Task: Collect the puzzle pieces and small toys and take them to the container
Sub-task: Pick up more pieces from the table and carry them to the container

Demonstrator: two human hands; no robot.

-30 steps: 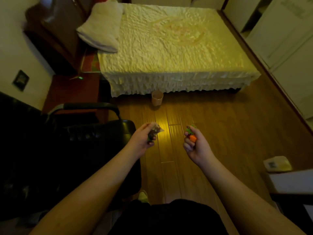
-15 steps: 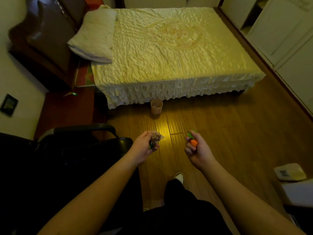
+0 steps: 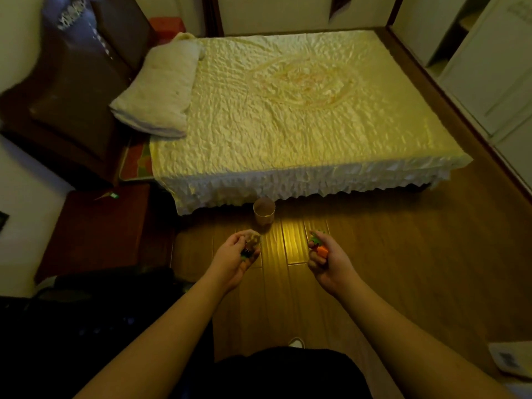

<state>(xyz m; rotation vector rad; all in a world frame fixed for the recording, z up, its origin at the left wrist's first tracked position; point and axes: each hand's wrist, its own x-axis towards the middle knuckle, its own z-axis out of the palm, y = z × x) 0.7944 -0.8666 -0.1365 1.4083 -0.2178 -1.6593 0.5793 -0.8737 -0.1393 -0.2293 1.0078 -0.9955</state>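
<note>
2 hands out front, closer to the cup [image 3: 264, 211] by the bed [image 3: 288, 116] than 0.5 s ago: left hand [image 3: 234, 260] curls round brownish puzzle pieces [image 3: 252, 241], right hand [image 3: 331, 263] grips orange-and-green small toys [image 3: 320, 246]. Pieces are mostly hidden in the fists, dim and hard to count; the chair at left is lost in shadow.

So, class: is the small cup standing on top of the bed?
No: the cup stands on the wooden floor at the foot of the bed, ahead of both hands.
</note>
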